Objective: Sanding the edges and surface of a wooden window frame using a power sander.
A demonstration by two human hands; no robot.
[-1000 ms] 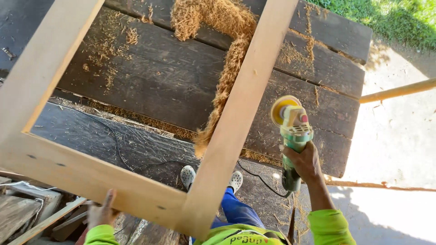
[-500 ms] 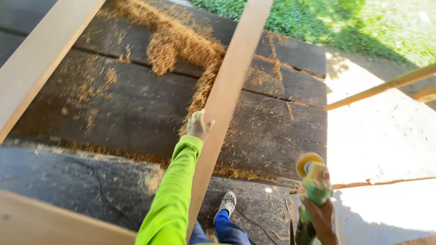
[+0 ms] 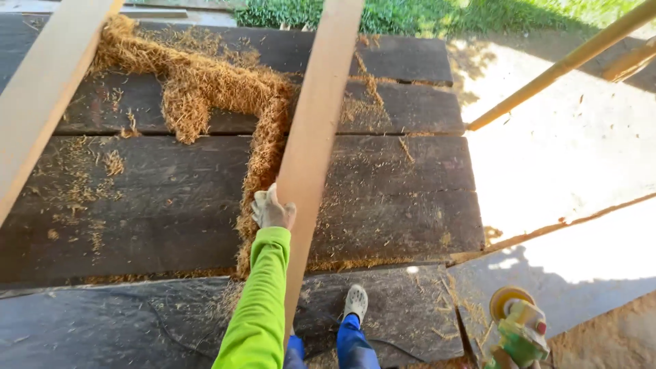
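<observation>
My left hand (image 3: 272, 210), in a pale work glove with a bright green sleeve, grips the left edge of a light wooden frame rail (image 3: 316, 137) that runs up the middle of the view. A second rail of the frame (image 3: 48, 96) slants up at the left. At the bottom right a green angle grinder (image 3: 521, 328) with a yellow disc shows at the picture's edge. My right hand is almost wholly cut off below the grinder, apparently holding it.
Dark weathered planks (image 3: 396, 205) lie under the frame, strewn with heaps of golden wood shavings (image 3: 205, 89). My shoe (image 3: 355, 302) stands on the lower plank beside a black cable (image 3: 171, 328). Bamboo poles (image 3: 560, 65) cross the sunlit concrete at the right; grass lies beyond.
My left hand has gone from the frame's bottom corner up to its middle rail and holds it higher. The view has tilted forward, and the grinder has dropped to the bottom right.
</observation>
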